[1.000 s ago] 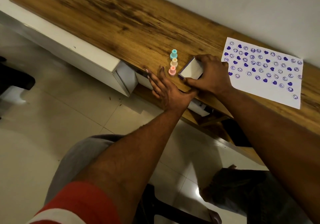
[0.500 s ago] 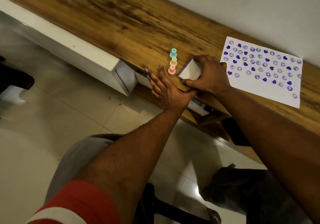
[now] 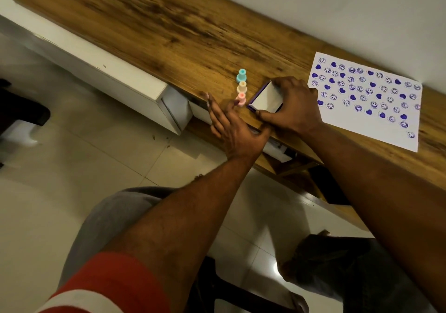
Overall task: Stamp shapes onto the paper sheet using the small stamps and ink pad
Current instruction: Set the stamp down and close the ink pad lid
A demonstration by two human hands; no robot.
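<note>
Across the upper half of the frame runs a long wooden desk [image 3: 169, 22], set diagonally from upper left to lower right. Toward the right edge lies the paper sheet [image 3: 357, 121], already crowded with purple hearts and smiley rings, bare only along its lower margin. Just left of the sheet, at centre frame, the right hand [image 3: 293, 106] grips the ink pad [image 3: 265, 97], a white box with a purple rim, its fingers curled round the far and near sides. The left hand [image 3: 235, 129] rests at the desk's near edge with fingers spread fairly wide and flat, holding nothing, its fingertips close beside the lowest stamp. Three small stamps stand upright in a line left of the pad: teal stamp [image 3: 241, 76] farthest, cream stamp [image 3: 242, 87] in the middle, pink stamp [image 3: 241, 98] nearest.

I judge this to be a handling of the pad between stampings; whether its lid is open I cannot tell. Next, a stamp must be picked up, inked, and pressed on the sheet's bare lower strip.
</note>
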